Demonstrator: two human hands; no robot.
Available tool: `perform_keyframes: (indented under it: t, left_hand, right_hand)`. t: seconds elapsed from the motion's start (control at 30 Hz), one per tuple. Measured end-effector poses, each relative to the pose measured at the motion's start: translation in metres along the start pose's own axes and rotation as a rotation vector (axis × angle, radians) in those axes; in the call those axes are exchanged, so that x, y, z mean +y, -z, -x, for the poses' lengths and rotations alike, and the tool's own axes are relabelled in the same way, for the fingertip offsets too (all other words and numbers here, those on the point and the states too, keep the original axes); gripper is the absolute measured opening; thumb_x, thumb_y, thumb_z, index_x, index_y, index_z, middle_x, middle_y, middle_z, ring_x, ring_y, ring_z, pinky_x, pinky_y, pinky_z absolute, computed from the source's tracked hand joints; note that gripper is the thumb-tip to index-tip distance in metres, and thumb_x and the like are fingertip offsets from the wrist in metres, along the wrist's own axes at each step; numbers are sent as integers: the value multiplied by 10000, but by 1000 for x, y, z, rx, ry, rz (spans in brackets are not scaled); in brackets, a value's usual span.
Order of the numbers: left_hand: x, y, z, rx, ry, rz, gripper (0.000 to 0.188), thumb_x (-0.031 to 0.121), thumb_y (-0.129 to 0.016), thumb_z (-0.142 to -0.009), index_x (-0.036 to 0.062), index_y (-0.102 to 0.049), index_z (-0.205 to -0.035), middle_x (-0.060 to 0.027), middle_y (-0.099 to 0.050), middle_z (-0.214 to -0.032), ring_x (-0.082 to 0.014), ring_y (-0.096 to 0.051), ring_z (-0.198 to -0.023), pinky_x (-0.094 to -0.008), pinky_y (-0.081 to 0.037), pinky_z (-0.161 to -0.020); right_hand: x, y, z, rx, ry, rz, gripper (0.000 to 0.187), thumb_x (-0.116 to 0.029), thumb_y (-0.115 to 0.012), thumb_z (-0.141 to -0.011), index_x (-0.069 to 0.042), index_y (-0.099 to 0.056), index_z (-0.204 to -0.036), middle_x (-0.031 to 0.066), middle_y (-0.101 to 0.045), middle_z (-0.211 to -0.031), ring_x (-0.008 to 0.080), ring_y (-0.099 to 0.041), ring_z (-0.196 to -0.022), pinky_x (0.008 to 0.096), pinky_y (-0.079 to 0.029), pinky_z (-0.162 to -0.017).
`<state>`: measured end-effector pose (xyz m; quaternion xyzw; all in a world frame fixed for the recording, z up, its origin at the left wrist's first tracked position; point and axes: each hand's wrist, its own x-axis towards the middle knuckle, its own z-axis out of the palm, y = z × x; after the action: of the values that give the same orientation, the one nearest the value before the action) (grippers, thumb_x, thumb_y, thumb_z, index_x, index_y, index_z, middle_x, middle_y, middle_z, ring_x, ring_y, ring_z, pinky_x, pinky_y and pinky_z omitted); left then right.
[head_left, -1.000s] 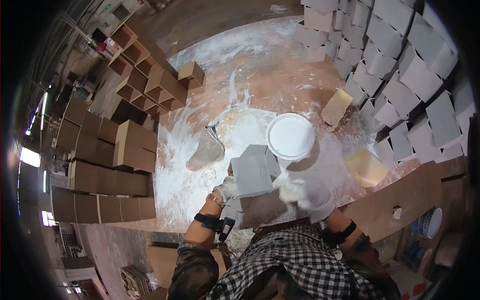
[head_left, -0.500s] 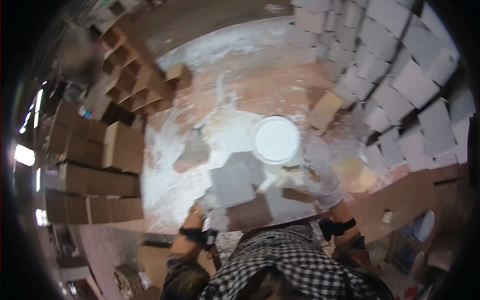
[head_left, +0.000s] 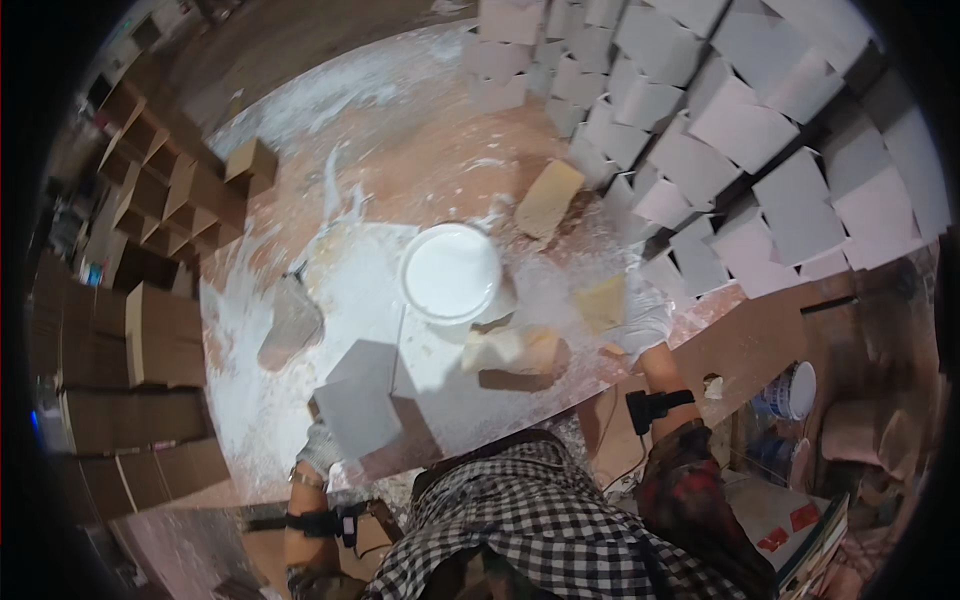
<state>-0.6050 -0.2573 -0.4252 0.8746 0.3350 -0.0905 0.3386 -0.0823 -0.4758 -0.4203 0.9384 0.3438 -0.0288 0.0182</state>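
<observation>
My left hand [head_left: 320, 448], in a pale glove, grips the left side of a grey-white box [head_left: 362, 415] at the table's near edge. Its fingertips are partly hidden by the box. My gloved right hand [head_left: 643, 322] is at the right, beside a flat yellow pad [head_left: 600, 302]. Whether its fingers grip anything is unclear. Between the hands lies a cream, sponge-like block [head_left: 512, 350], its near side in dark shadow. Beyond that stands a round white tub [head_left: 450, 272], apparently filled with white paint or paste.
Stacked grey-white boxes [head_left: 745, 190] line the right side. Brown cartons [head_left: 165, 335] stand at the left. A tan block [head_left: 550, 198] and a greyish piece [head_left: 292, 325] lie on the white-smeared table [head_left: 400, 130]. A bucket [head_left: 790, 390] stands below the right edge.
The view has swung, so the scene sits farther left. My right hand has moved away from the cream block to beside the yellow pad. My left hand stays at the box.
</observation>
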Motion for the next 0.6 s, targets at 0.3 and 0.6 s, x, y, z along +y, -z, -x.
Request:
perform_keyframes:
  t: [0.3,0.6]
  left_hand:
    - [10,-5,14,-63,10,-87,448,263,-561,-857,9,-571,-1225,-205,-616,-1170,-364,-562,-1120,-405,-423,-1002]
    - [11,-15,6,-47,-5,74,480,283,-564,-873,16,-542,-1272,-233,-531,-1306,-376,-494,-1211,-421,-379,-1049]
  right_hand:
    - [-110,61,90,196,535,-864,747,-186,-822,-605,-33,-523,-1271,130,-595,-1193,275,-604,-1078,367,-489,-926]
    - [-302,55,139,-115,1032,-882,579,-207,-800,-645,-18,-610,-1158,174,-656,-1042,325,-630,-977,368,-496,-863]
